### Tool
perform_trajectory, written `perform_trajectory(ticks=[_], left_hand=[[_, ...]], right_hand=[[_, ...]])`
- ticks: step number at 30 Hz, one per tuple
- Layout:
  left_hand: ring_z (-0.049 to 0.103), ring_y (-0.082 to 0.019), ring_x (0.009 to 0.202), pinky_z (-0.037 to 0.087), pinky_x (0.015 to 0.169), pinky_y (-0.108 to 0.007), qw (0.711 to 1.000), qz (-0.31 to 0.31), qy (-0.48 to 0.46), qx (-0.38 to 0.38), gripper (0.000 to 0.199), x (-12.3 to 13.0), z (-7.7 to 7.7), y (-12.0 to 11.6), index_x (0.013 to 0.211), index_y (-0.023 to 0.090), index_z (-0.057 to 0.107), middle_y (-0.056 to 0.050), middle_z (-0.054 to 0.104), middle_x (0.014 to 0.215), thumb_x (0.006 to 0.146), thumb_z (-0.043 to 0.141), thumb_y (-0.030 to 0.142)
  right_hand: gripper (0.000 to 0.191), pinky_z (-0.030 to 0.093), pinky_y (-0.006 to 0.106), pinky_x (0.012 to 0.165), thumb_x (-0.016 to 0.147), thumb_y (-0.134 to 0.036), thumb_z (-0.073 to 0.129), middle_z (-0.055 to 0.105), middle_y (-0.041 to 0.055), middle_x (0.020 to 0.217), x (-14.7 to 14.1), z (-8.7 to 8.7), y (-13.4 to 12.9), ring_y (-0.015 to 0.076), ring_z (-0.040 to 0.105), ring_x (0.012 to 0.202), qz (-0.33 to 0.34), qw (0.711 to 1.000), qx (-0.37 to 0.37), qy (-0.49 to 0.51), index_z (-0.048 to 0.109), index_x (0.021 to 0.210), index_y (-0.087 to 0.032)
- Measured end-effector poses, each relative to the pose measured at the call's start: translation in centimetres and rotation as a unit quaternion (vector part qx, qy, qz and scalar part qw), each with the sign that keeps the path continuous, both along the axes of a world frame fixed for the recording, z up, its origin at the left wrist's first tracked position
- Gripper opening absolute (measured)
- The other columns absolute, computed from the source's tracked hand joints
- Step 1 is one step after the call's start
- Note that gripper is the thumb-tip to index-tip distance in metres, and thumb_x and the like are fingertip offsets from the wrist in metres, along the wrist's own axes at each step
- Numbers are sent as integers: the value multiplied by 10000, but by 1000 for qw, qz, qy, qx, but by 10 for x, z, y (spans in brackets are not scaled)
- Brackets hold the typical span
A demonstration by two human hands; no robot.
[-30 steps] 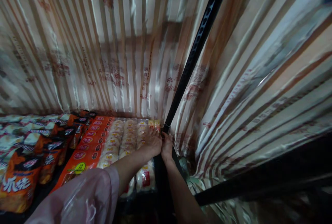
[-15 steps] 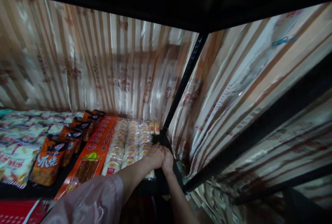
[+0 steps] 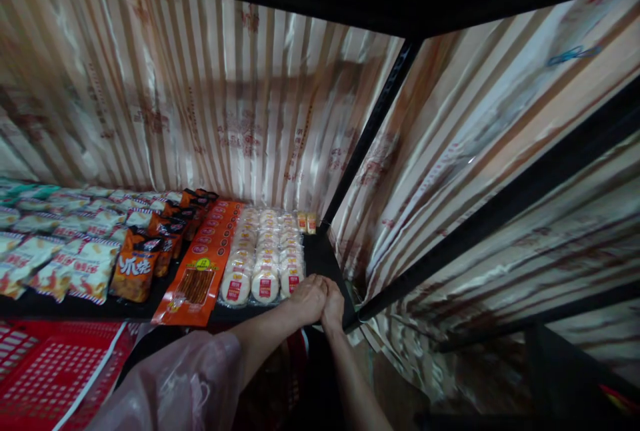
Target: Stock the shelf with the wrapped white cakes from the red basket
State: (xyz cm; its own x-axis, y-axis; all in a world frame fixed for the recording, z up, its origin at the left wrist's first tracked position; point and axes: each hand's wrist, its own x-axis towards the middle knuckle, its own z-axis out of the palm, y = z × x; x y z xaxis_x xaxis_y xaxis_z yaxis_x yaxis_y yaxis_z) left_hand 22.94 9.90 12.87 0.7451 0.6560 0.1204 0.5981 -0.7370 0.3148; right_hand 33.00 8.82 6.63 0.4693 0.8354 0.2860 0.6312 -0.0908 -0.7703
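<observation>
My left hand [image 3: 311,296] and my right hand [image 3: 333,304] are pressed together over the front right corner of a black shelf [image 3: 320,256]. Fingers on both look closed, and whatever lies between them is hidden. Just left of them are rows of round white wrapped cakes [image 3: 265,284] with red labels. Two small yellow packets [image 3: 307,222] lie behind the hands, at the shelf's back corner. Beside the cakes is a long orange packet [image 3: 200,271] showing brown sticks through its window.
Orange-black snack bags [image 3: 134,268] and white snack bags [image 3: 93,268] fill the shelf's left part. A red plastic basket [image 3: 60,364] sits below the front edge. Black metal posts [image 3: 370,131] stand before striped, wrinkled sheeting [image 3: 240,104].
The view has shifted, showing more of the red basket and shelf front. Both hands have drawn back together from near the small yellow packets toward the shelf's front edge.
</observation>
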Motion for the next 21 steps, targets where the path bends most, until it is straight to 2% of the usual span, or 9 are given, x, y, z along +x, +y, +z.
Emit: perform_trajectory(ticks=[7, 12, 17, 21], left_hand=[[507, -248, 1137, 419, 994, -345, 999, 26, -12, -15, 402, -15, -17, -32, 1222, 12, 489, -173, 545, 1228, 865, 337, 116], [463, -226, 1207, 412, 1012, -318, 997, 45, -52, -23, 422, -32, -41, -57, 1297, 50, 409, -159, 465, 1337, 894, 330, 148], [446, -240, 1232, 396, 1036, -353, 995, 40, -93, -22, 427, -61, -68, -82, 1310, 58, 394, -187, 439, 1361, 911, 347, 203], [424, -212, 1251, 388, 1045, -340, 991, 41, -84, -92, 451, -91, -83, -96, 1318, 102, 382, -150, 431, 1371, 872, 397, 169]], right_hand=[[374, 473, 317, 819, 722, -249, 373, 669, 135, 935, -11, -13, -30, 211, 616, 854, 8, 1000, -1, 0, 660, 921, -117], [374, 467, 344, 821, 754, -297, 368, 661, 132, 930, -27, -25, -51, 222, 601, 860, 11, 1000, -9, -1, 652, 921, -121], [344, 453, 336, 837, 788, -261, 339, 667, 113, 923, -56, -38, -78, 209, 599, 869, 22, 999, -22, -6, 645, 903, -154], [287, 465, 323, 811, 791, -253, 362, 671, 99, 853, -83, -56, -94, 204, 605, 831, 51, 998, -44, 1, 637, 829, -180]])
